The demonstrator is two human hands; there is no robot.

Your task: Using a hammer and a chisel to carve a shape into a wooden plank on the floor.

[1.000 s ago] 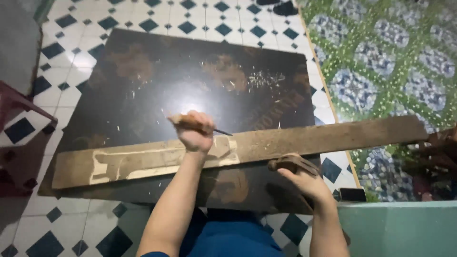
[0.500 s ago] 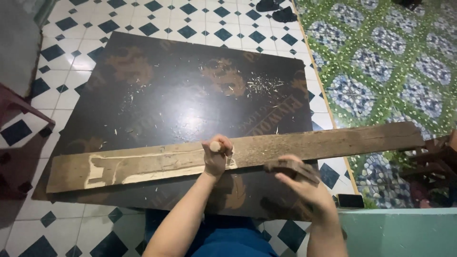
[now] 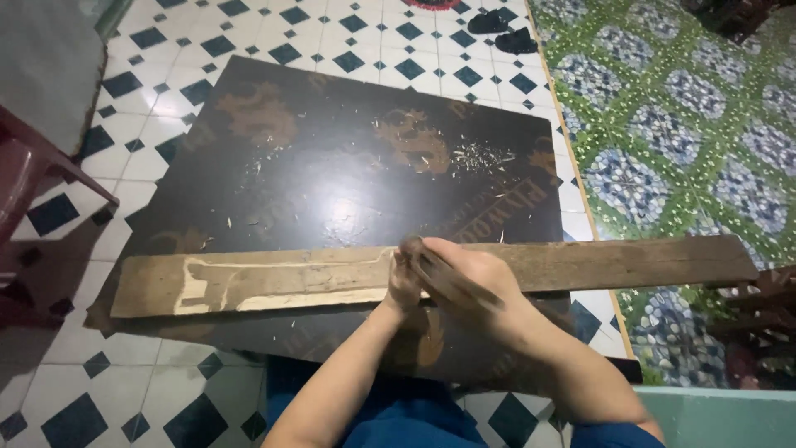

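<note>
A long brown wooden plank (image 3: 630, 262) lies across a dark plywood board (image 3: 332, 166) on the tiled floor. The plank's left part shows a pale scraped strip (image 3: 274, 286). My left hand (image 3: 404, 282) is closed around a small wood-handled carving tool (image 3: 411, 244), pressed on the plank near its middle. My right hand (image 3: 473, 278) lies right against the left one and wraps over the same tool. The blade is hidden under my hands.
Pale wood shavings (image 3: 477, 156) are scattered on the board. A dark red plastic chair (image 3: 33, 182) stands at the left. A green patterned mat (image 3: 680, 108) covers the floor at right, with dark shoes (image 3: 502, 31) near its top edge.
My left hand has come down with the tool from above the plank onto its middle. My right hand has slid left along the plank and joined it.
</note>
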